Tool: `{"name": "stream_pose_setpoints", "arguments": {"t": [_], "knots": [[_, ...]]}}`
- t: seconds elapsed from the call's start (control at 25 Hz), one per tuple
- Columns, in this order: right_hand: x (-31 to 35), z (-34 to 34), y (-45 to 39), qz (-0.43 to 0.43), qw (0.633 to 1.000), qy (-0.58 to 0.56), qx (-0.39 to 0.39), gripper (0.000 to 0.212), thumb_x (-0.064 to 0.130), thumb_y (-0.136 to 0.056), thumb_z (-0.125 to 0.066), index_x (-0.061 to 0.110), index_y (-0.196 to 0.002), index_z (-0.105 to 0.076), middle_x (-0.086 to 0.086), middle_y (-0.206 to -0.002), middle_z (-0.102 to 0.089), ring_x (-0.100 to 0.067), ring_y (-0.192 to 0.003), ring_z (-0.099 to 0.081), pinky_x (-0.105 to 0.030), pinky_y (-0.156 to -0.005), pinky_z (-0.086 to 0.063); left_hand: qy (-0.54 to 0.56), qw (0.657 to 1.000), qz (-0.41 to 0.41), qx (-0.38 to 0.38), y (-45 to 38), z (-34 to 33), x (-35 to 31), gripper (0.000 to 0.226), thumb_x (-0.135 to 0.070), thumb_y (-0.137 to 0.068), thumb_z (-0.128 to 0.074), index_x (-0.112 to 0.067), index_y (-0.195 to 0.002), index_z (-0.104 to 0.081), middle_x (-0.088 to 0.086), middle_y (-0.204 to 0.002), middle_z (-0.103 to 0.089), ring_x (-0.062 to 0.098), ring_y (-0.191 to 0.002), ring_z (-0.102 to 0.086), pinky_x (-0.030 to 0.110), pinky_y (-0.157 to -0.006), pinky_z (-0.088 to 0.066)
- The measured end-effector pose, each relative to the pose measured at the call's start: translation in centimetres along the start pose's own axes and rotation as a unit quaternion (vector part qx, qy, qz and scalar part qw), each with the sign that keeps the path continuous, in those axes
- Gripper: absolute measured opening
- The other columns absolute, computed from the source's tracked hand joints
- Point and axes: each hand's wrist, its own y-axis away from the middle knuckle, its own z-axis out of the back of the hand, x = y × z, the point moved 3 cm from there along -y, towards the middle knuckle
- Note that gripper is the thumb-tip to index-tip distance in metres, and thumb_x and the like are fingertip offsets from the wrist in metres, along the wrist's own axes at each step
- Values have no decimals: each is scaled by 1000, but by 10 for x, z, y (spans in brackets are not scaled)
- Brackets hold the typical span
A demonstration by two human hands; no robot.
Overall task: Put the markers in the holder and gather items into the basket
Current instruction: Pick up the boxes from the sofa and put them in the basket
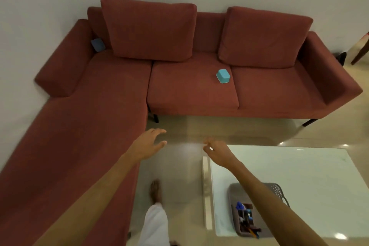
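A grey plastic basket stands on the white table at the lower right. Inside it is a dark holder with several markers, partly hidden by my right forearm. A light blue box lies on the middle seat of the red sofa. A darker blue box is wedged in the sofa's back left corner. My left hand is stretched out over the floor, fingers apart, holding nothing. My right hand reaches forward past the table's far left corner, fingers loosely curled and empty.
The red L-shaped sofa fills the view ahead, its chaise running down the left. The white table sits at the right. Glossy floor lies between them, with my foot on it. A wooden chair leg shows far right.
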Motion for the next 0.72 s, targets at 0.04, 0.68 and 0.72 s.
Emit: {"name": "stream_pose_setpoints", "arguments": {"t": [0.04, 0.68, 0.72], "knots": [[-7, 6, -26, -16, 1000, -5, 0, 27, 29, -103, -52, 13, -115, -69, -6, -113, -73, -26, -103, -68, -31, -85, -49, 6, 1000, -6, 5, -30, 7, 7, 57, -52, -99, -57, -25, -148, -51, -1, -151, -51, 17, -140, -49, 36, -116, -39], [-75, 195, -424, -267, 945, -154, -112, 17, 19, -98, -62, 6, -105, -69, -1, -94, -65, -31, -101, -67, -27, -79, -39, 2, 986, -120, 116, -545, 137, 15, 49, -43, -100, -58, -22, -144, -53, 1, -142, -58, 16, -131, -55, 36, -111, -45], [-90, 200, -468, -267, 947, -143, -104, 19, 22, -96, -65, 5, -106, -67, -4, -96, -66, -33, -101, -67, -29, -79, -40, -2, 987, -111, 119, -580, 133, 24, 49, -43, -100, -58, -22, -144, -53, 1, -142, -58, 16, -131, -56, 36, -111, -46]]}}
